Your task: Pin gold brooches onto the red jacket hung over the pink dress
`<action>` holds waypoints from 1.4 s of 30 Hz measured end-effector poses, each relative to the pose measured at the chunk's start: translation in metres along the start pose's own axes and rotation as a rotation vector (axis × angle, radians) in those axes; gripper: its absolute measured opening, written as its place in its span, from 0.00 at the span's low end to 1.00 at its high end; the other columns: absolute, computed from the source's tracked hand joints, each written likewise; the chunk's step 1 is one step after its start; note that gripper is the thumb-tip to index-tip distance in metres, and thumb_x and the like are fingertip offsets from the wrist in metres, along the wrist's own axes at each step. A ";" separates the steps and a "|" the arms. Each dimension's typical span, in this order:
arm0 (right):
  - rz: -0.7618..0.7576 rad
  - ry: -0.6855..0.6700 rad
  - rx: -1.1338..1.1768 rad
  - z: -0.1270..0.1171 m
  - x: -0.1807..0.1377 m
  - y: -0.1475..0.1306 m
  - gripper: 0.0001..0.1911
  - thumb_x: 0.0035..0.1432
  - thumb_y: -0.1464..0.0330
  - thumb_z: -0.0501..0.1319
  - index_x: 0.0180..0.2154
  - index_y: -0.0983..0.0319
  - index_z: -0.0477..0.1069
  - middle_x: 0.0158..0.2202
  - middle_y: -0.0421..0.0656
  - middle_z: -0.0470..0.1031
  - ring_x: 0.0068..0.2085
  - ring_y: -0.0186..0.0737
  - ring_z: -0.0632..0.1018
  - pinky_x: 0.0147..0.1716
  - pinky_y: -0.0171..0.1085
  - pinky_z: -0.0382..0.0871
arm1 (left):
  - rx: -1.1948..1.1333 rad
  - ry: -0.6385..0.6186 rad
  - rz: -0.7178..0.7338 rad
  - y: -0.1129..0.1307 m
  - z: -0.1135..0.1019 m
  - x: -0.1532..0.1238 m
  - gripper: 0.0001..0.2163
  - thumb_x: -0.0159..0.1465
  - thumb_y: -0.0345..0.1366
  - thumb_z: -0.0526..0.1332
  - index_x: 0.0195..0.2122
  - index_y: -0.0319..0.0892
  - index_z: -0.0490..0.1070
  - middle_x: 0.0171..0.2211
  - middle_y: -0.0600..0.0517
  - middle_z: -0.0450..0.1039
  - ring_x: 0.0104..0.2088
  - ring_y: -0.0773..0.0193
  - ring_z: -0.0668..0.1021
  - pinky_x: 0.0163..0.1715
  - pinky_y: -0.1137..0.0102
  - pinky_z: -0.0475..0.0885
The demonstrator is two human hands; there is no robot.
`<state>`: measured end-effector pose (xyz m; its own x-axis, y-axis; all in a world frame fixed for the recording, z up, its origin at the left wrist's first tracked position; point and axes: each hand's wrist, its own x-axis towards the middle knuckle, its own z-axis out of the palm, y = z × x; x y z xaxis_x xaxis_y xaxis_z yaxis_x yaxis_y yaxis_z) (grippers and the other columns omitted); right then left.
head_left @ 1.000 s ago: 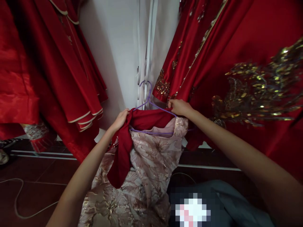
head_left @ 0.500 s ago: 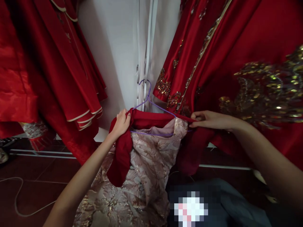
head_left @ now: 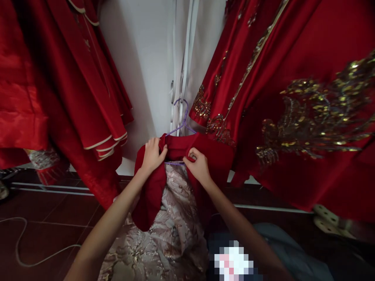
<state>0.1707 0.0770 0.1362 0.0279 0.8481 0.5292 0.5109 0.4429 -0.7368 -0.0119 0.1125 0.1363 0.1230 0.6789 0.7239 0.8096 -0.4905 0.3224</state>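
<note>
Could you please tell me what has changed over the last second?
The right hand moved left from the end of the purple hanger to its middle, pinching the red garment, now covering more of the brocade dress. The left hand still grips the garment.

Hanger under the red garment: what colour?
The hanger is purple, seen best at its hook in the head view.
</note>
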 end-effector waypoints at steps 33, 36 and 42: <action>0.078 -0.108 0.615 0.005 -0.043 0.017 0.12 0.49 0.64 0.64 0.38 0.58 0.70 0.39 0.42 0.74 0.42 0.38 0.74 0.45 0.38 0.68 | -1.034 -0.080 -0.333 0.047 0.020 -0.066 0.05 0.54 0.29 0.61 0.33 0.39 0.68 0.35 0.50 0.74 0.38 0.66 0.77 0.42 0.69 0.72; 0.056 -0.066 0.553 0.004 -0.043 0.016 0.13 0.50 0.62 0.64 0.39 0.58 0.70 0.39 0.43 0.74 0.41 0.38 0.75 0.42 0.37 0.71 | -0.967 -0.063 -0.320 0.047 0.018 -0.067 0.05 0.57 0.32 0.60 0.35 0.39 0.69 0.35 0.50 0.74 0.37 0.66 0.78 0.42 0.70 0.72; 0.044 -0.063 0.391 -0.007 -0.044 0.008 0.14 0.52 0.62 0.62 0.40 0.59 0.70 0.40 0.45 0.74 0.39 0.38 0.75 0.35 0.35 0.72 | -0.623 -0.148 -0.061 0.054 -0.003 -0.059 0.06 0.60 0.31 0.58 0.38 0.42 0.70 0.38 0.50 0.71 0.40 0.65 0.75 0.43 0.70 0.70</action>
<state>0.1797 0.0412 0.1099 -0.0162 0.8795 0.4756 0.1441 0.4727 -0.8694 0.0232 0.0441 0.1129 0.2013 0.7619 0.6157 0.3381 -0.6440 0.6863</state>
